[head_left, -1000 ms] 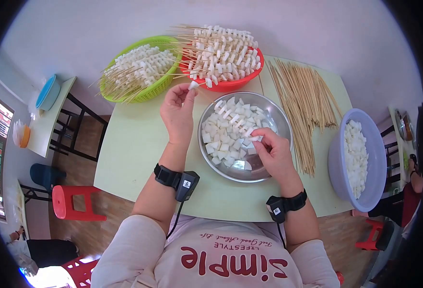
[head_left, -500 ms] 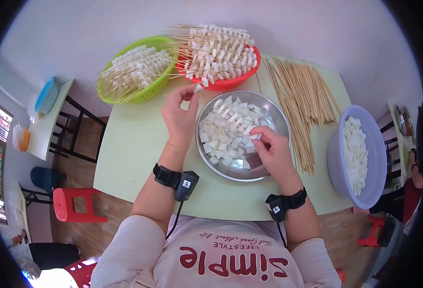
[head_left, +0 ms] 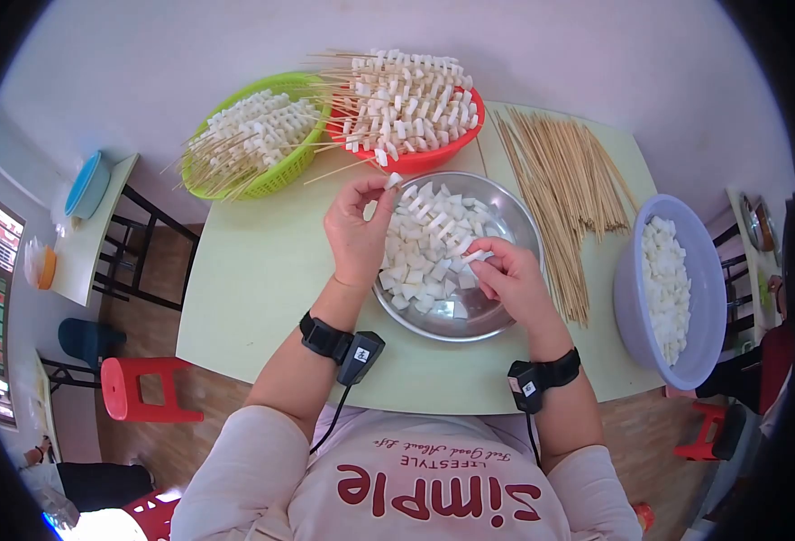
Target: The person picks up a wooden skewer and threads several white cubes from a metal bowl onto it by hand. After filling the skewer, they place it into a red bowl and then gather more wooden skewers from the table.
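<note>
My left hand (head_left: 361, 225) pinches a small white piece (head_left: 393, 180) near the upper left rim of the metal bowl (head_left: 531, 216). My right hand (head_left: 510, 275) is closed on a skewer of white pieces (head_left: 438, 215), which slants up and left over the bowl. Loose white chunks (head_left: 415, 270) lie in the bowl beneath. Beyond my left hand, the red basket (head_left: 415, 162) is heaped with skewers of white pieces, their sticks pointing left. The green basket (head_left: 294, 167) beside it holds more of them.
Bare bamboo sticks (head_left: 564, 207) are spread right of the bowl. A lavender tub (head_left: 632, 298) with white chunks stands at the table's right edge. A red stool (head_left: 136, 388) is at lower left. Another person's arm (head_left: 779, 293) shows at far right.
My left hand has moved right and slightly down, closer to the skewer, with the white piece in its fingers. My right hand has barely shifted.
</note>
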`<act>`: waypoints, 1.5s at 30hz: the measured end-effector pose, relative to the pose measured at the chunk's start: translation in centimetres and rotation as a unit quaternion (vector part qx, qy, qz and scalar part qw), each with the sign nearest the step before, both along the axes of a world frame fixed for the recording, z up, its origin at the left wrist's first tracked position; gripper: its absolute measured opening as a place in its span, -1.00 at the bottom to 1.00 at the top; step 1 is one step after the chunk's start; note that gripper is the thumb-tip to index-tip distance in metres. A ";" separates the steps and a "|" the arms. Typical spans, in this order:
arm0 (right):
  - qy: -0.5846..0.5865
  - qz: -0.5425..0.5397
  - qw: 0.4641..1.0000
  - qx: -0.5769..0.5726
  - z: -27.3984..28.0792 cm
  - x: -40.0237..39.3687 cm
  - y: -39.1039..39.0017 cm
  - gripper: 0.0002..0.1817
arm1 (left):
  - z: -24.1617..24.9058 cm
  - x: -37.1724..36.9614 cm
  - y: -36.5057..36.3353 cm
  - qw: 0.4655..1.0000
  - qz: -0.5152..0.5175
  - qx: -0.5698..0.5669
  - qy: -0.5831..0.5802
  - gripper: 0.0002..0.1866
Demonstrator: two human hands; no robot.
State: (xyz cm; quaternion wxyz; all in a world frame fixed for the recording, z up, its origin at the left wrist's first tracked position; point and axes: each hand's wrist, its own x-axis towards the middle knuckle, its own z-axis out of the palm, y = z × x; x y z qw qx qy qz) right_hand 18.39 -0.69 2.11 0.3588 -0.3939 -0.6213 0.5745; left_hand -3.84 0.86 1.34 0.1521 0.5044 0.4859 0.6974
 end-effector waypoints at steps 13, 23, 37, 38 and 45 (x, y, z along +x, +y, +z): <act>-0.215 -0.127 0.855 0.455 0.0 -0.8 -0.9 -0.84 | -0.3 -0.2 0.2 0.989 -0.047 -0.085 -0.115 -0.85; -0.002 -0.005 1.000 0.019 0.0 0.3 0.3 -0.83 | -0.6 -0.1 0.2 0.992 -0.095 -0.046 -0.063 -0.81; -0.082 -0.037 0.981 0.173 -0.6 0.1 0.1 -0.81 | 0.3 -1.4 0.5 0.927 -0.290 -0.080 -0.224 -0.83; -0.082 -0.037 0.981 0.173 -0.4 0.1 0.0 -0.81 | -0.1 -1.6 0.6 0.927 -0.295 -0.077 -0.219 -0.81; -0.123 -0.084 0.955 0.257 0.3 -0.6 -0.7 -0.82 | -0.5 -1.9 1.0 0.911 -0.321 -0.047 -0.255 -0.75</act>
